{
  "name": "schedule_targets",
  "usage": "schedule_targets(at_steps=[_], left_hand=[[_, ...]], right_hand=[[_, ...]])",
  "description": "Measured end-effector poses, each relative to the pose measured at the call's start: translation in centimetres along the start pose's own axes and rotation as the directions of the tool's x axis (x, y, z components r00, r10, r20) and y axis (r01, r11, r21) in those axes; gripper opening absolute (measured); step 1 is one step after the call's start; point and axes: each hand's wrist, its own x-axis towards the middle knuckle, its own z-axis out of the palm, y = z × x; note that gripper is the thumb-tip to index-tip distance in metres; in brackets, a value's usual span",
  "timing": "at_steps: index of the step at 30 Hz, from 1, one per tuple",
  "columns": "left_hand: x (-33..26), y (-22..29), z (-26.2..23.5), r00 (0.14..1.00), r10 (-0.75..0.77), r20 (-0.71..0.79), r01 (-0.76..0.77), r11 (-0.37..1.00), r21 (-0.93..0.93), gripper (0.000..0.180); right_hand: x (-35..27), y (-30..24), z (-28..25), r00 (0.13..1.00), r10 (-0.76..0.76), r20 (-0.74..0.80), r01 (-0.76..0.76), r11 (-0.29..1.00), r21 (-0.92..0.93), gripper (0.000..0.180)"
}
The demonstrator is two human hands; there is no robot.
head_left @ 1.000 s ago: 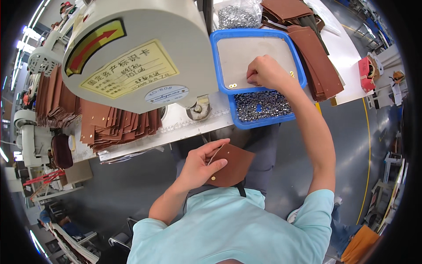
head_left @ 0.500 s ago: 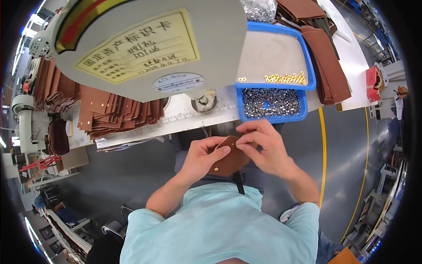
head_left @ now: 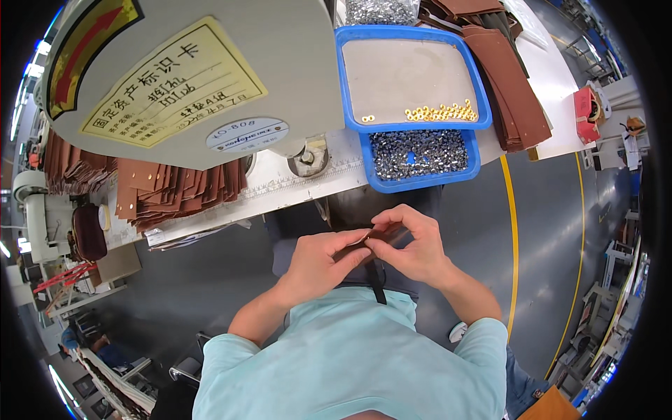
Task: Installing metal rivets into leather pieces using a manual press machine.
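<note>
I am pinching the brown leather piece (head_left: pixel 378 234) at mid-frame between my left hand (head_left: pixel 323 262) and right hand (head_left: pixel 413 248), held together, and whatever small fitting I am handling, hidden under my fingertips, could be slipping off into my lap.

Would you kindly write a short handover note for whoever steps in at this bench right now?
Left hand and right hand meet in front of the body, both pinching one brown leather piece seen nearly edge-on; what the fingertips hold against it is too small to tell.
Gold eyelets lie along the near edge of the upper blue tray; the lower blue tray is full of silver fittings.
More brown leather pieces are stacked left and right on the white bench.
Done: one piece is in hand. Left: the stacks remain on the bench.
</note>
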Motion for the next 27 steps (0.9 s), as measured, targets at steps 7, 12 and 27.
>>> schedule_targets(at_steps=[7,12,27], left_hand=[[0.3,0.3,-0.5,0.981,0.191,-0.019,-0.181,0.953,0.242,0.027],[0.2,-0.2,-0.6,0.980,0.189,-0.068,-0.174,0.969,0.176,0.026],[-0.2,0.4,-1.5,0.946,0.324,0.027,-0.316,0.896,0.312,0.020]], right_hand=[[0.5,0.1,0.3,0.990,-0.139,0.013,0.139,0.990,-0.026,0.020],[0.8,0.4,0.2,0.995,-0.083,0.063,0.082,0.996,0.020,0.019],[4.0,0.7,-2.8,0.950,-0.238,0.202,0.261,0.960,-0.098,0.016]])
